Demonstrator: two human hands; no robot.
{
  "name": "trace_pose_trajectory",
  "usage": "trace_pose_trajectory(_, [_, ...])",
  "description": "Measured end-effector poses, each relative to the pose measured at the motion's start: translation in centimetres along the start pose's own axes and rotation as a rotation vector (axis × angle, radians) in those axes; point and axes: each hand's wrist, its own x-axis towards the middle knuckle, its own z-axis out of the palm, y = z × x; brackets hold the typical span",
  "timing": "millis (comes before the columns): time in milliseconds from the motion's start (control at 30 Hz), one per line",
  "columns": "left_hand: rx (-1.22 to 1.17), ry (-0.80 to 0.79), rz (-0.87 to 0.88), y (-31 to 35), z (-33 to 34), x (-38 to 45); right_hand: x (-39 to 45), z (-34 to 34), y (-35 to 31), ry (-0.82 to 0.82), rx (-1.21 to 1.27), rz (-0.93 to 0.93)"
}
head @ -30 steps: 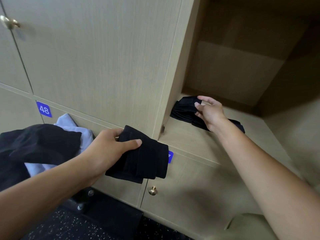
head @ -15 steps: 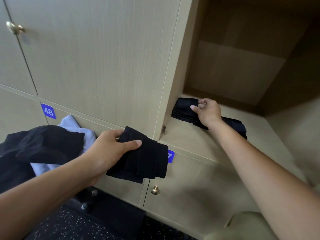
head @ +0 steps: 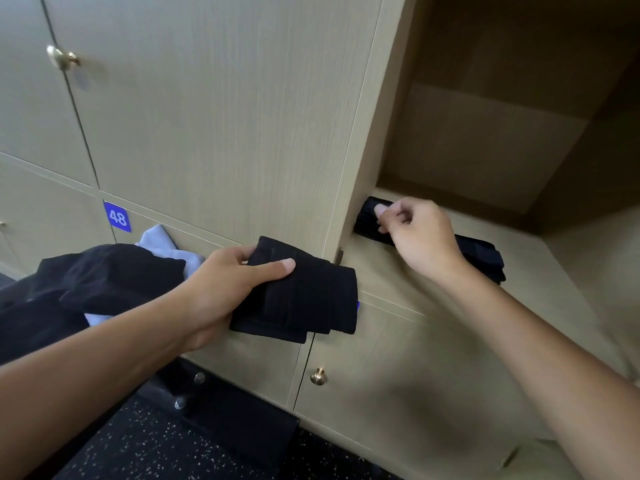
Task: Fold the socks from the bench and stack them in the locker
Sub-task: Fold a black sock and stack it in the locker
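Step in hand: stacking; one folded pair is being settled on the locker [head: 433, 282] floor while a second waits outside.
Right hand [head: 420, 233]: inside the open locker, fingers curled, pinching the left end of the dark socks [head: 481, 252] lying flat at the shelf's far left.
Left hand [head: 221, 289]: near and left of the opening, thumb on top and fingers beneath, gripping a folded black pair [head: 304, 299] in front of the closed doors.
Unfolded pile [head: 104, 282]: dark and pale blue garments at far left, below label 48 [head: 117, 217]; the bench itself cannot be made out.
Next move, judged: release the laid pair, then carry the held pair right and lay it squarely on top, edges aligned.
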Motion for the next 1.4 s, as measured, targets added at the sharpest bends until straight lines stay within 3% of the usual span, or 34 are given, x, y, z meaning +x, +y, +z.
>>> trace_pose_trajectory(200, [-0.055, -0.035, 0.023, 0.6, -0.2, 0.0, -4.7, -1.2, -3.1, -0.395, 0.187, 0.054])
trace_pose_trajectory(333, [-0.052, -0.054, 0.029, 0.7, 0.3, -0.4, -6.2, -1.2, -3.2, -0.510, 0.310, 0.126])
trace_pose_trajectory(467, [-0.006, 0.012, 0.022, 0.7, 0.3, -0.8, -6.6, -1.4, -2.8, -0.483, 0.369, 0.174])
trace_pose_trajectory(700, [0.049, 0.165, -0.043, 1.0, -0.6, -1.8, -7.0, -1.6, -4.0, -0.177, 0.690, 0.033])
trace_pose_trajectory(833, [-0.088, 0.192, -0.120, 1.3, -0.2, -2.3, -7.5, -1.5, -4.7, -0.223, 0.671, -0.155])
trace_pose_trajectory(1033, [-0.153, 0.021, -0.183, 1.9, -0.5, -2.6, -7.9, -2.0, -4.1, -0.377, 0.615, -0.352])
trace_pose_trajectory(1200, [-0.137, -0.028, -0.185, 1.8, -0.3, -2.5, -7.7, -2.2, -3.6, -0.436, 0.635, -0.358])
trace_pose_trajectory(1400, [-0.191, 0.056, -0.093, 1.4, -0.4, -1.9, -8.3, -0.8, -3.9, -0.286, 0.527, -0.182])
